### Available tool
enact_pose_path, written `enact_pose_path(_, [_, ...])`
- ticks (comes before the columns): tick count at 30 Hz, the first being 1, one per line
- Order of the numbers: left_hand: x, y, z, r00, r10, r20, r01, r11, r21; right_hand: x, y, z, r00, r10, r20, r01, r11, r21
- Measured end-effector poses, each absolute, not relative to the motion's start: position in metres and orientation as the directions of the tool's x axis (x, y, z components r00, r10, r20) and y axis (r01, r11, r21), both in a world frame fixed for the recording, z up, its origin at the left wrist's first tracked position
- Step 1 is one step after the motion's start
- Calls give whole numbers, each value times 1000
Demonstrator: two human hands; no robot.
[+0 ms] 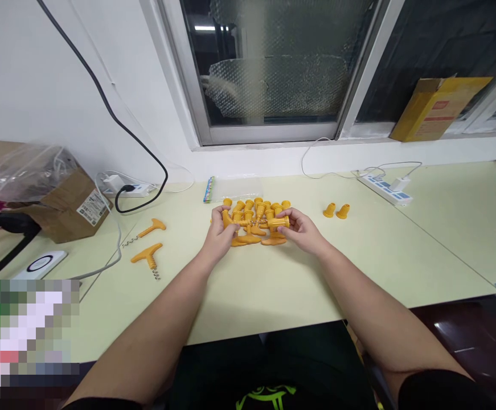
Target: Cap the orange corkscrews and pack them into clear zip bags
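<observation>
My left hand [222,230] is closed around the T-shaped handle of a yellow corkscrew [242,223], its metal spiral pointing right. In my right hand [301,229] is a yellow ribbed sleeve [279,222], held level with the spiral's tip; whether the tip is inside it I cannot tell. Behind and below my hands lies a cluster of yellow corkscrew pieces [248,240], partly hidden by my fingers. Two loose corkscrews, an upper one [151,229] and a lower one [148,254], rest on the left with bare spirals. Two separate yellow sleeves [329,210] stand at the right.
A clear plastic bag [237,188] lies behind the cluster. Power strips [385,189] with cables sit along the wall. At the left are a cardboard box [66,199], a white charging pad [41,263] and a grey cable [106,266]. A yellow carton [438,111] leans on the window.
</observation>
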State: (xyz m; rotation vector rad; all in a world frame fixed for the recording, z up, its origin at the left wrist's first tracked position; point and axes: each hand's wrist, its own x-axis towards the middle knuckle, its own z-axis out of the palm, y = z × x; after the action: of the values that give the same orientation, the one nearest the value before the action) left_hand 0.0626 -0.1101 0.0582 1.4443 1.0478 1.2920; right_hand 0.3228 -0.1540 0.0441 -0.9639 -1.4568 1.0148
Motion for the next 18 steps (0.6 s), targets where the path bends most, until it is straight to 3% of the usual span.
enact_pose_path(10, [74, -120, 55, 317, 939, 136, -23, -135, 991, 311, -154, 38, -178, 904, 388, 167, 416, -894])
enact_pose_path(13, [80, -128, 61, 339, 939, 59, -71, -37, 997, 310, -154, 37, -164, 886, 434, 247, 463, -851])
enact_pose_path(18, [84, -132, 65, 361, 929, -85, -209, 169, 963, 310, -154, 39, -165, 863, 478, 214, 505, -836])
